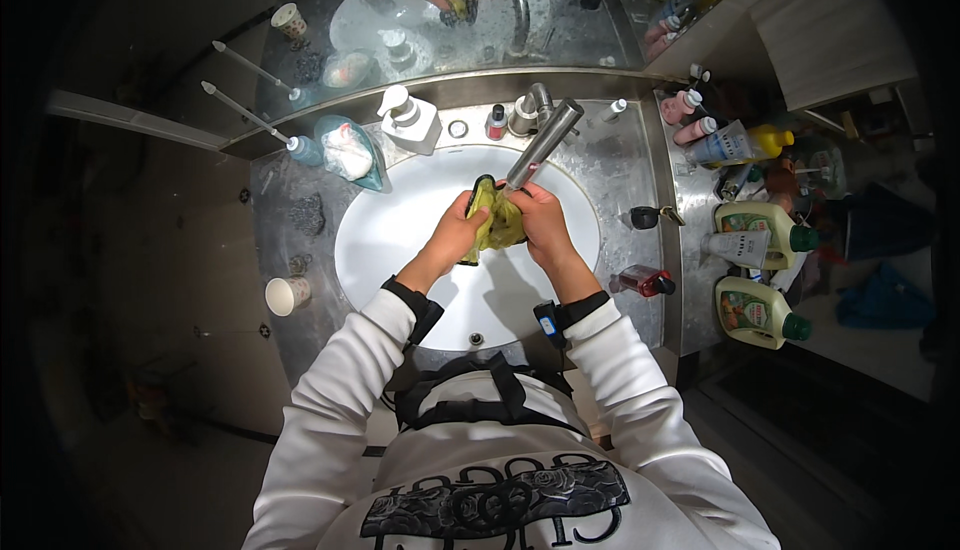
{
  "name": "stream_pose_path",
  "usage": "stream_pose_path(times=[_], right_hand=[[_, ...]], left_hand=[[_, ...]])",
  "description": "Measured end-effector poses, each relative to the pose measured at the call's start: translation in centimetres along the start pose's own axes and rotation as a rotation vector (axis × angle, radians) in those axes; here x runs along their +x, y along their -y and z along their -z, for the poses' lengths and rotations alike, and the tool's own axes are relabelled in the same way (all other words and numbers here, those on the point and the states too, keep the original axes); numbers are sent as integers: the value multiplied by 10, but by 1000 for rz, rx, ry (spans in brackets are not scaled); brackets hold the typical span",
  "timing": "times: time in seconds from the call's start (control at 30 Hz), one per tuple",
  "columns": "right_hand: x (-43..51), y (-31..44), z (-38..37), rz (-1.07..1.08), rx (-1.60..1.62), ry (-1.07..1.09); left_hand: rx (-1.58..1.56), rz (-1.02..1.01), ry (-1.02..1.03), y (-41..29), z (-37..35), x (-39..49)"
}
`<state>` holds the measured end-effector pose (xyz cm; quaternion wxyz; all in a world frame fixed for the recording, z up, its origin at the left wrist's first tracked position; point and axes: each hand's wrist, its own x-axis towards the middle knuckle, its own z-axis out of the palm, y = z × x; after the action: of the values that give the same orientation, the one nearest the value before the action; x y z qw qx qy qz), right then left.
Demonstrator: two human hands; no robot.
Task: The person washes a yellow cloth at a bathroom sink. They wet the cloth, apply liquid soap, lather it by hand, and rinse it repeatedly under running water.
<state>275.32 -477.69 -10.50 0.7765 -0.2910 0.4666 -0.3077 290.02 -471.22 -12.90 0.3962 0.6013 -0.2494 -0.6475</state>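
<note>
Both hands hold a wet-looking yellow-green cloth item (pixel 501 226) with a black edge, over a white oval washbasin (pixel 390 227). My left hand (pixel 456 229) pinches its left side, thumb on top. On the right side, my right hand (pixel 546 221) grips the bunched fabric, its fingers partly hidden behind it. The metal tap (pixel 546 143) reaches down to the cloth, with its spout end just above my right fingers. Whether water runs from it is hard to tell. What kind of item the cloth is, I cannot tell.
Behind the basin stand a white pump bottle (pixel 411 121) and a small red bottle (pixel 496 122). A blue dish (pixel 352 152) and paper cup (pixel 287 296) are at left. At right lie a red bottle (pixel 643 280) and several detergent jugs (pixel 757 311). A mirror (pixel 465 25) rises behind.
</note>
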Motion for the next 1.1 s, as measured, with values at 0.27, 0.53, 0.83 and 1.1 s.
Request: stream_pose_path(times=[0.27, 0.53, 0.83, 1.1], right_hand=[[-4, -9, 6, 18, -44, -106], [-4, -11, 9, 62, -7, -180], [17, -18, 0, 14, -4, -106], [32, -16, -10, 29, 28, 4]], left_hand=[[25, -67, -84, -13, -25, 18], [-110, -111, -140, -3, -36, 38], [-60, -130, -259, -4, -36, 28], [-128, -119, -229, -5, -6, 11]])
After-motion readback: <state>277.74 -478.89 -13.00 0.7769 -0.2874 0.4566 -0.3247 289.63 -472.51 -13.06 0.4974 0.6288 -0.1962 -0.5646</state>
